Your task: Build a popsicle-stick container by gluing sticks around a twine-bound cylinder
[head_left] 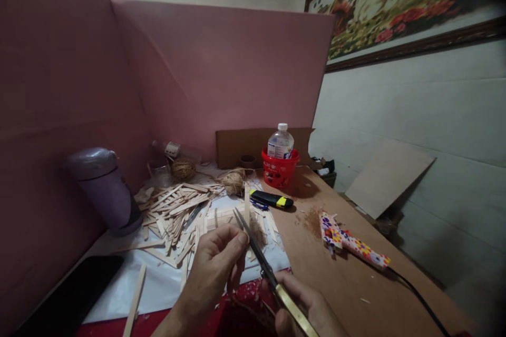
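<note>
My left hand (215, 260) is closed in a pinch, thumb against forefinger; what lies between the fingertips is too small to make out. Scissors (259, 258) with brassy handles are gripped in my right hand (304, 300). Their dark blades point up and away, slightly apart, right by my left thumb. Just beyond the blades a pale craft stick (247, 202) appears upright; whether my left hand touches it is unclear. Behind my left hand lies a row of joined craft sticks (221, 217), partly hidden. Thin strands hang below my hands.
Loose craft sticks (174, 216) are heaped on a white sheet (158, 289), with twine balls (233, 181) behind. A black-yellow utility knife (272, 199), red bucket (279, 174) holding a bottle (281, 142), and flowered glue gun (351, 245) stand right; a purple tumbler (105, 189) and phone (75, 295) left.
</note>
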Action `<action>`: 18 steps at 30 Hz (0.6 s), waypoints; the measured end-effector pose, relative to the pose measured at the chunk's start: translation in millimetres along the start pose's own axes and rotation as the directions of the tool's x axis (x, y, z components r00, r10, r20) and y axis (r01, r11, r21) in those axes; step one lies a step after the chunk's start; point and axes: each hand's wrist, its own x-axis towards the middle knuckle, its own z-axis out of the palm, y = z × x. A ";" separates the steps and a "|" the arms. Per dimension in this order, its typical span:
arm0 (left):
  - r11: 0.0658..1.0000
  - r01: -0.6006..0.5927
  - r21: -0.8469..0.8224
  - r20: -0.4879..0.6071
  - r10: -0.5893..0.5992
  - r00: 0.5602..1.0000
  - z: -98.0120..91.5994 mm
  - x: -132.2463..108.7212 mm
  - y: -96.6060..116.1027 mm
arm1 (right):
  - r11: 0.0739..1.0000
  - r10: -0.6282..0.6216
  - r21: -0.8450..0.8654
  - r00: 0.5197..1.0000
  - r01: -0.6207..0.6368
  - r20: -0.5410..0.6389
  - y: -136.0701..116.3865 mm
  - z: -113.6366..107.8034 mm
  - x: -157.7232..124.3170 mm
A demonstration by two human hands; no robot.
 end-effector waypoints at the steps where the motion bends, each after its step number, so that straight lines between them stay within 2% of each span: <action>1: 1.000 0.002 0.000 0.006 -0.002 1.000 -0.6 0.1 -1.0 | 1.000 -0.019 -0.025 1.000 0.019 0.018 1.5 -0.3 1.1; 5: 1.000 0.013 -0.026 0.047 -0.012 0.999 -1.1 -0.6 -2.0 | 0.992 -0.054 -0.109 0.997 0.060 0.052 0.8 -0.8 3.6; 12: 0.999 0.026 -0.019 0.079 -0.025 0.997 2.8 10.1 3.4 | 0.994 -0.090 -0.064 0.996 0.092 0.028 -16.5 3.1 9.5; 18: 0.999 0.028 -0.032 0.069 -0.026 0.997 -1.5 10.5 0.7 | 1.000 -0.013 0.016 0.999 0.013 0.036 -20.0 2.1 7.6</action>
